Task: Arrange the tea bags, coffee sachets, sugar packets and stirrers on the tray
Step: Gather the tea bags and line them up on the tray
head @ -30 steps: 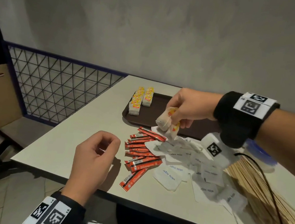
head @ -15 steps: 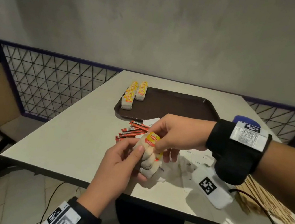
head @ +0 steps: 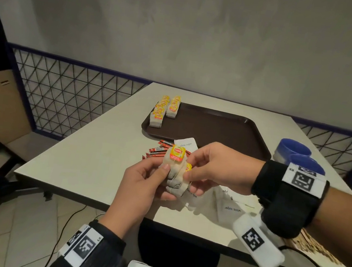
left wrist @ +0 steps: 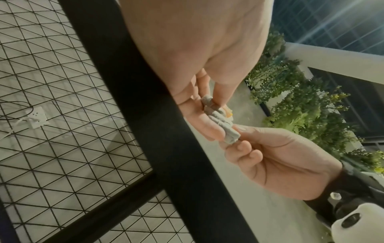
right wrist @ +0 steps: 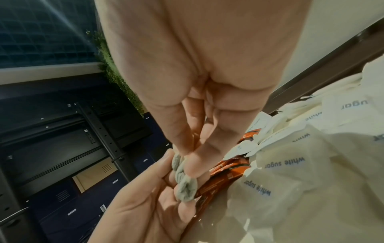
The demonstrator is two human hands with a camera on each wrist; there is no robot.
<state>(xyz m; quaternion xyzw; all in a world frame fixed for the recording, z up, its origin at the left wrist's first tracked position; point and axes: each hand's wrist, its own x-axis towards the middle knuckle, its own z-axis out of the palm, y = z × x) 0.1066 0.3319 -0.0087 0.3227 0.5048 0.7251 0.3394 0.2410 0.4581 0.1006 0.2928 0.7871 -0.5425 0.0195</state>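
Both hands hold one small bundle of tea bags [head: 174, 171] with yellow tags above the table's near edge. My left hand [head: 155, 175] pinches its left side with thumb on top, and my right hand [head: 196, 172] pinches its right side. The same bundle [left wrist: 218, 118] shows between both hands in the left wrist view, and the bundle [right wrist: 185, 179] again in the right wrist view. Two rows of tea bags [head: 164, 111] lie at the far left of the brown tray [head: 226, 136]. Red coffee sachets [head: 156, 151] and white sugar packets [head: 230, 206] lie on the table.
Wooden stirrers [head: 313, 245] lie at the table's right edge, partly behind my right wrist. Blue bowls [head: 296, 152] stand to the right of the tray. A wire-mesh fence [head: 66, 100] runs along the left and back. Sugar packets [right wrist: 290, 164] fill the right wrist view.
My right hand brought the tea bags from near the tray back towards me. My left hand rose from the table and took hold of the bundle too.
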